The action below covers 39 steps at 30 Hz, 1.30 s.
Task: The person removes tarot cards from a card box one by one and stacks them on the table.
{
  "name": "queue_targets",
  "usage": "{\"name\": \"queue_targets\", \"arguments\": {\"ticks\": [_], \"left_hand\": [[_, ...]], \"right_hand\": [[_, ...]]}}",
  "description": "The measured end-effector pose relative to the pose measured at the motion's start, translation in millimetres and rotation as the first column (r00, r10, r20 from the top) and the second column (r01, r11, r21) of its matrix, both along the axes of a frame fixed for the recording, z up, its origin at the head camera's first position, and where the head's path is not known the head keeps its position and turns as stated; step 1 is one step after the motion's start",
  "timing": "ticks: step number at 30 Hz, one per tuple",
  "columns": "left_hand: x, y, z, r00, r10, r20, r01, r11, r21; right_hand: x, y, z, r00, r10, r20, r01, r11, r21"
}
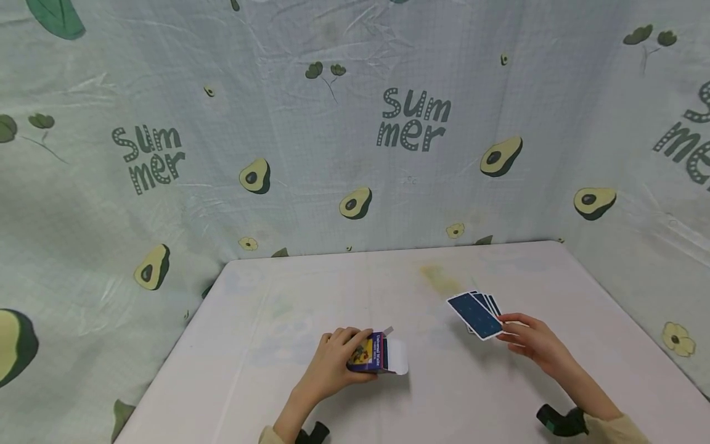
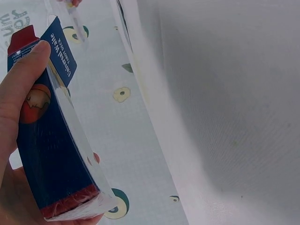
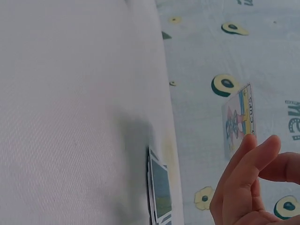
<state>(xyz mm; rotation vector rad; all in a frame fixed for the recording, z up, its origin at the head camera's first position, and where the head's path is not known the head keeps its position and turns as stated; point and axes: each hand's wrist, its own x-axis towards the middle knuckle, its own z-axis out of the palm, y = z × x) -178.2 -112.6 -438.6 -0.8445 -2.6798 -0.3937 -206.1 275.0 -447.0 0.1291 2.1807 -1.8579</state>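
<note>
My left hand (image 1: 333, 362) grips a blue and yellow tarot card box (image 1: 362, 351) with its open end to the right and a white flap (image 1: 396, 357) sticking out. In the left wrist view, the thumb lies along the narrow side of the box (image 2: 56, 145), and the lettered flap (image 2: 61, 51) stands out at the top. My right hand (image 1: 529, 339) pinches a tarot card (image 1: 474, 316) by its near corner, its dark blue back turned up. A coloured picture shows on the face of that card (image 3: 234, 119) in the right wrist view. Several more cards (image 3: 161, 190) lie spread on the table beneath it.
The white-covered table (image 1: 310, 302) ends at a back edge against a hanging sheet (image 1: 299, 135) printed with avocados and lettering. A yellowish stain (image 1: 440, 280) marks the cloth behind the cards. A dark device is strapped at each wrist.
</note>
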Motion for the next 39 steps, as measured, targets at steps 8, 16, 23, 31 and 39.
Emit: {"name": "queue_targets", "arguments": {"ticks": [8, 16, 23, 31, 39], "left_hand": [[0.4, 0.1, 0.0, 1.000, 0.002, 0.001, -0.002, 1.000, -0.001], [0.2, -0.9, 0.5, 1.000, 0.003, 0.005, -0.003, 1.000, -0.015], [0.9, -1.1, 1.0, 1.000, 0.008, 0.019, -0.008, 1.000, -0.012], [1.9, -0.9, -0.6, 1.000, 0.000, 0.028, 0.000, 1.000, -0.008], [0.5, -1.1, 1.7, 1.000, 0.003, 0.029, -0.003, 1.000, -0.008]], "right_hand": [[-5.8, 7.3, -6.4, 0.999, -0.003, -0.047, 0.005, 0.999, 0.038], [-11.0, 8.7, -7.4, 0.996, -0.006, -0.093, 0.017, 0.993, 0.118], [-16.7, 9.1, -7.7, 0.993, -0.020, -0.116, 0.039, 0.986, 0.164], [-22.5, 16.9, -10.8, 0.998, -0.025, -0.057, 0.032, 0.991, 0.129], [-30.0, 19.1, -13.5, 0.999, -0.048, -0.016, 0.049, 0.993, 0.107]]}}
